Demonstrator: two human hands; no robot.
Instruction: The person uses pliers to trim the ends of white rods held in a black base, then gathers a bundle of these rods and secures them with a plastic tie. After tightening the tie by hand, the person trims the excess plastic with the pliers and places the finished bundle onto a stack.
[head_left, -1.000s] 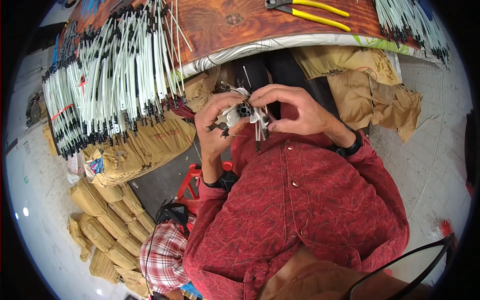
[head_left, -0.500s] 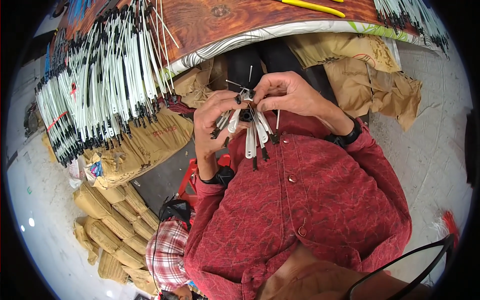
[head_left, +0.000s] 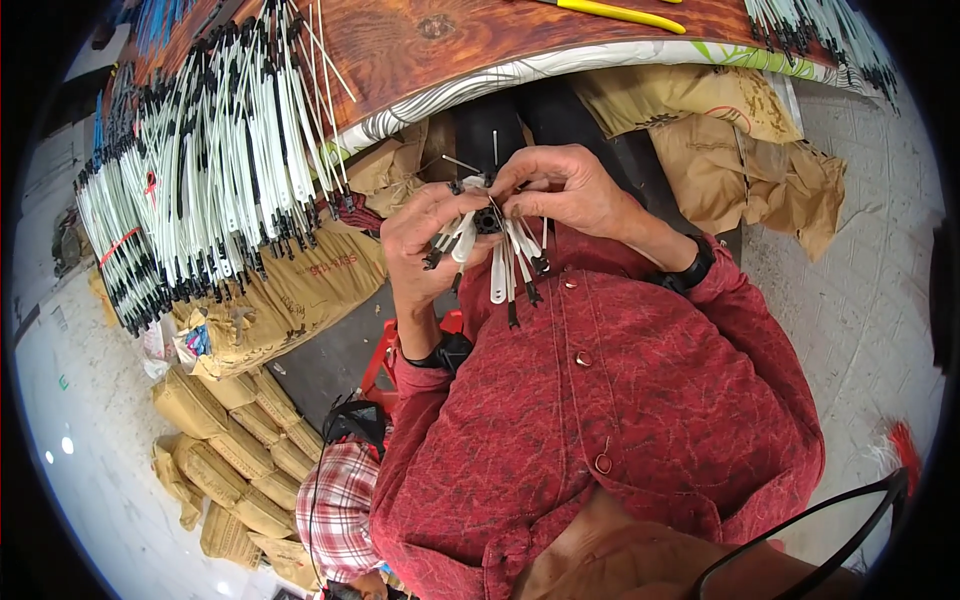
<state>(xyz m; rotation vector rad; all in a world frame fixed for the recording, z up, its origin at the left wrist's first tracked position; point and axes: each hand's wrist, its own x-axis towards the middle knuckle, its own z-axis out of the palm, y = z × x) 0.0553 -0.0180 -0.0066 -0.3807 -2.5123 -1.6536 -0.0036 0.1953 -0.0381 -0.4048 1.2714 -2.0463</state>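
A: Status on my feed: both hands are up at chest level, just under the table edge [head_left: 560,62]. My left hand [head_left: 428,235] is closed around a small bunch of white sleeved wires [head_left: 503,262] with black tips. My right hand [head_left: 565,190] has its fingertips pinched together on the small black hub [head_left: 487,220] where the wires meet.

B: How far along?

A: My judgement is mid-assembly. Several wires already fan down from the hub, and a couple of thin bare ends stick up above the fingers. I can't tell how many slots are left; the fingers cover the hub.

B: Counts?

A: In hand, roughly six to eight white wires; overlap stops an exact count. On the table, one big heap of the same wires [head_left: 215,170] hangs off the left edge, far too many to count, with a second smaller heap [head_left: 820,35] at the top right. One yellow-handled tool [head_left: 612,12] lies on the table top. Several stuffed brown paper sacks [head_left: 235,420] sit on the floor at left, at least eight, and more brown bags [head_left: 740,130] sit under the table at right.

B: Anything else?

A: One red stool [head_left: 385,350], partly hidden below the arms.
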